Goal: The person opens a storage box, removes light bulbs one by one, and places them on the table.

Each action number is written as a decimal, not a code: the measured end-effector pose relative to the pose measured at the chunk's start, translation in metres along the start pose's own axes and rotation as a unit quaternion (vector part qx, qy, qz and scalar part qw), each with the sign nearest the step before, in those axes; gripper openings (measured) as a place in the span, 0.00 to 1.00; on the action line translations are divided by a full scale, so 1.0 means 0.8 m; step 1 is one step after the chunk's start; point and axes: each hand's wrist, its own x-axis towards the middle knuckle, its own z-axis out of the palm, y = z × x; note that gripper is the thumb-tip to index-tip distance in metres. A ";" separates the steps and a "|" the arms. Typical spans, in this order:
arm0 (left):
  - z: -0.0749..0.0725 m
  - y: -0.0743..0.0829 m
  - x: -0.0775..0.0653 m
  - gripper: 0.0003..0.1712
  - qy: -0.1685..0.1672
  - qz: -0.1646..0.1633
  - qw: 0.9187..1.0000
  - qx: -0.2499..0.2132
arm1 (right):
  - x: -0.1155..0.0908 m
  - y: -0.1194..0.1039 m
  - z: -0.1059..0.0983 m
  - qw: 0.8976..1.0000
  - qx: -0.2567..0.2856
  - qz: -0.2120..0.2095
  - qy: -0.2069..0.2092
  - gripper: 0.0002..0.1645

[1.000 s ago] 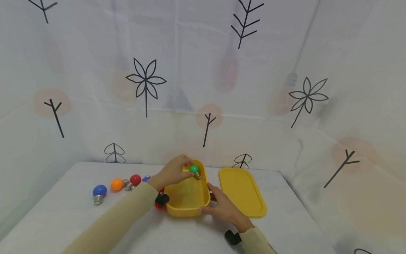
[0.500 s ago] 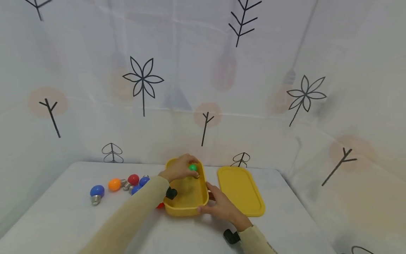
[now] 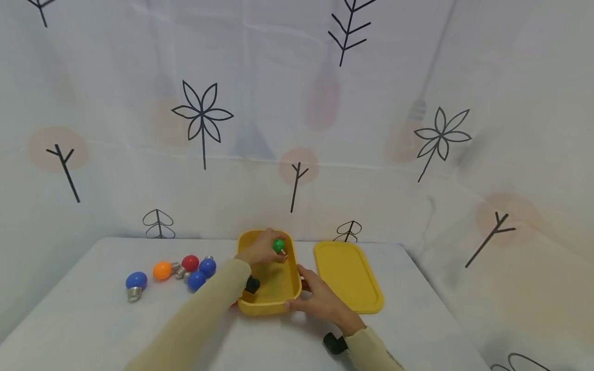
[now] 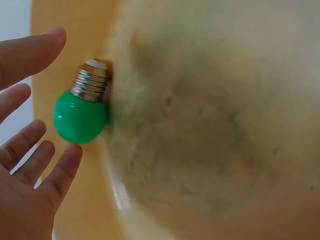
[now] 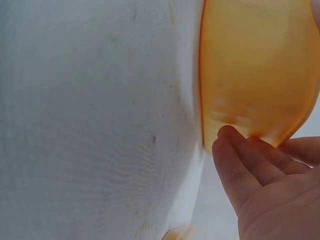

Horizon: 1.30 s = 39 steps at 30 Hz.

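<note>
Inside the yellow plastic box (image 3: 271,294), a green light bulb (image 4: 80,116) with a silver screw base lies against the far right wall. My left hand (image 3: 262,250) reaches in over the box. In the left wrist view its fingers are spread around the bulb without gripping it; the little fingertip is very close to the glass, and contact is unclear. My right hand (image 3: 322,299) holds the box by its near right corner, thumb at the front and fingers along the right side. The right wrist view shows the fingertips (image 5: 227,132) pressed against the outer wall.
A yellow lid (image 3: 350,278) lies flat right of the box. On the left are an orange bulb (image 3: 162,270), a red bulb (image 3: 190,263) and several blue bulbs (image 3: 136,281). Another red thing (image 3: 234,305) peeks out beside the box, mostly hidden. A patterned cloth hangs behind.
The left hand has moved further over the box and slightly lower, with the green bulb staying by the far right wall. Two blue bulbs have come into fuller view. The right hand stays on the box.
</note>
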 end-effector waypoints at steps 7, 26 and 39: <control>0.013 -0.003 -0.003 0.37 -0.002 -0.031 1.000 -0.003 | 0.000 -0.001 0.001 1.000 -0.008 -0.012 0.000 0.60; 0.021 0.003 -0.001 0.31 -0.025 -0.014 1.000 0.002 | 0.002 0.000 -0.001 1.000 -0.005 -0.012 -0.001 0.59; 0.026 0.012 -0.010 0.29 -0.025 -0.033 0.999 0.011 | 0.002 0.002 0.001 1.000 -0.006 -0.009 0.001 0.59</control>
